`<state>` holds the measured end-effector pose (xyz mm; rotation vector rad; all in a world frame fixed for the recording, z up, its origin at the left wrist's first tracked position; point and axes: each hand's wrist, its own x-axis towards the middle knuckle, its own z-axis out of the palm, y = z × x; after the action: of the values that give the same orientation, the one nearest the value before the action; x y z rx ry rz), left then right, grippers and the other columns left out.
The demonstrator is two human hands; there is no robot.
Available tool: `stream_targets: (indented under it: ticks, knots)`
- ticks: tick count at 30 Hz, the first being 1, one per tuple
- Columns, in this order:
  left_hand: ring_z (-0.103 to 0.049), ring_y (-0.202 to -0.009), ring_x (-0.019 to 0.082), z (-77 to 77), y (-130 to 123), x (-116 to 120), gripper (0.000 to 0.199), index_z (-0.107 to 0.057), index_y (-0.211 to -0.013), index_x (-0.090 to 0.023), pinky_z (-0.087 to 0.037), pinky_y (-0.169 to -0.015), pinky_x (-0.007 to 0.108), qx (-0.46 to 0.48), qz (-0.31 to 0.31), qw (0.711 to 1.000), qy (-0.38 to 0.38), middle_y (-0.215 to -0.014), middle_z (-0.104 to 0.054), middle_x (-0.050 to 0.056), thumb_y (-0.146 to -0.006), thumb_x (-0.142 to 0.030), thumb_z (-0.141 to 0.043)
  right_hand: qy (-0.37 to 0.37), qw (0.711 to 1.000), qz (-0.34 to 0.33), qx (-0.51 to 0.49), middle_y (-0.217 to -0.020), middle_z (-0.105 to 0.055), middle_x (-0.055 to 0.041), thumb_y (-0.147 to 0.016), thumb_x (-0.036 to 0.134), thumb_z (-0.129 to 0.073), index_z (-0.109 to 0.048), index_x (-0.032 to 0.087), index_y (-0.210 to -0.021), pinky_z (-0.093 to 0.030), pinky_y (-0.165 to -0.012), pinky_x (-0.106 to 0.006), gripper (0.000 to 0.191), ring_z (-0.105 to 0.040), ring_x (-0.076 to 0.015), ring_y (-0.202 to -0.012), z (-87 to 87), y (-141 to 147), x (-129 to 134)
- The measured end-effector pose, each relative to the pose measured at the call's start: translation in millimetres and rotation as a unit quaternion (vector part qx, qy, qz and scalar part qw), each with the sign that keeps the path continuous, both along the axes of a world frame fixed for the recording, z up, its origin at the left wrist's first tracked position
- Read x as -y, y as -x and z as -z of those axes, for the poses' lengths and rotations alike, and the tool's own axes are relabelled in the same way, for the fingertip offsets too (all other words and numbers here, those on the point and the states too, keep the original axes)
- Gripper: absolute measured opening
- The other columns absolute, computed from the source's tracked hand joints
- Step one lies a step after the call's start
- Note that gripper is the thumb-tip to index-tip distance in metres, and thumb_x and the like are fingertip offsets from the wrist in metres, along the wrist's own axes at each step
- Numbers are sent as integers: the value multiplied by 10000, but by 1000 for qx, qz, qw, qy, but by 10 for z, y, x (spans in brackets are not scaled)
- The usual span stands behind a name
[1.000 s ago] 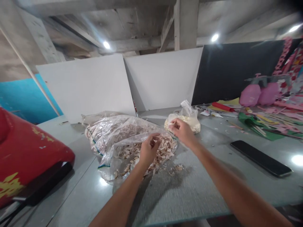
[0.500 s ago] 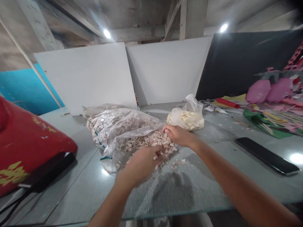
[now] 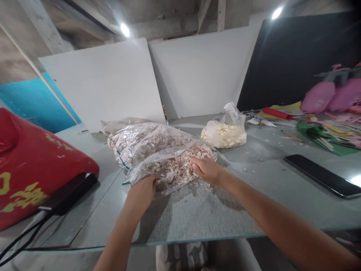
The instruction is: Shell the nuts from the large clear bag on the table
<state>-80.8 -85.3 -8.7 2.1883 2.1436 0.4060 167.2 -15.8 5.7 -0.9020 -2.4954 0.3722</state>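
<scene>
Large clear plastic bag with blue-green edging: lies on the grey, smooth-topped counter (image 3: pixel 203 222), straight ahead of both hands; the bag (image 3: pixel 149 139) has its long axis running from far left to near right.
Pale pinkish-tan papery flakes: heaped at the bag's near-right end; the flakes (image 3: pixel 180 167) lie between the two hands.
Left hand: at the bag's near-left edge, fingers curled inward; whether the left hand (image 3: pixel 143 188) grips film or flakes, I cannot tell.
Right hand: fingers drawn together narrowly at the right part of the heap; the right hand (image 3: pixel 207 171) may hold something small, but I cannot tell.
Small translucent bag of cream-coloured pieces: beyond the right hand and slightly to its right, by the large bag's right end; the small bag (image 3: pixel 229 139) sits upright with its top gathered.
Nearer hand: the right, for the small bag; the left hand is well apart from it.
</scene>
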Motion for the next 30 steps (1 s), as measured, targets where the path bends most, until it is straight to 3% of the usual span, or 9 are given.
stream_targets:
  ticks: [5,7,10,13,16,18,26,30]
  knots:
    - [-594,-937,246,-121,16,55,342,-628,-1005,-172,-428,-811,344,100,-4,991,-88,-1029,-651,101,-840,-311,-363,-21,1000,-1,6,-646,-522,-8,-927,342,-269,-498,185,-790,-270,-580,-231,309,-457,-125,-593,47,20,-48]
    - [-614,-794,216,-192,-86,69,359,-617,-1036,-177,-460,-727,328,184,-1,978,-95,-893,-664,80,-839,-356,-377,-13,1000,3,-12,-615,-509,-6,-922,387,-295,-511,177,-732,-270,-570,-231,357,-450,-119,-579,71,36,-72]
    - [-576,-592,158,-253,-324,14,418,-598,-1065,-147,-480,-564,279,382,42,921,-65,-696,-620,40,-814,-434,-428,53,991,-3,-120,-608,-520,5,-877,457,-406,-560,169,-797,-313,-556,-222,337,-466,-109,-567,97,69,-89]
    - [-559,-583,135,-241,-550,-129,418,-590,-1064,-130,-488,-532,253,506,84,856,-57,-653,-587,16,-776,-423,-518,173,947,-22,-269,-663,-566,6,-803,465,-533,-559,175,-1005,-388,-518,-220,355,-511,-105,-547,100,101,-86]
    - [-559,-563,121,-212,-707,-278,399,-603,-1039,-130,-491,-521,238,523,108,844,-53,-654,-595,15,-757,-409,-564,263,896,-47,-355,-663,-584,-3,-745,459,-598,-587,164,-916,-446,-483,-231,341,-546,-110,-522,79,109,-93]
    - [-556,-548,116,-215,-788,-348,395,-613,-1025,-130,-491,-512,233,512,117,849,-59,-665,-603,20,-745,-408,-584,276,874,-48,-396,-626,-572,7,-719,447,-627,-584,157,-819,-464,-475,-230,309,-546,-103,-499,59,90,-114]
    - [-571,-556,131,-362,-1023,-621,406,-644,-972,-131,-496,-511,245,501,165,848,-47,-691,-624,44,-685,-418,-652,264,847,-28,-461,-608,-533,29,-704,430,-645,-553,163,-801,-486,-453,-224,299,-537,-92,-497,-27,-111,-220]
    - [-551,-519,127,-381,-1056,-849,357,-661,-948,-139,-462,-514,238,442,188,875,-66,-594,-602,27,-689,-384,-653,265,840,-21,-474,-604,-521,29,-708,421,-642,-530,162,-770,-483,-468,-221,289,-535,-94,-522,-48,-187,-281]
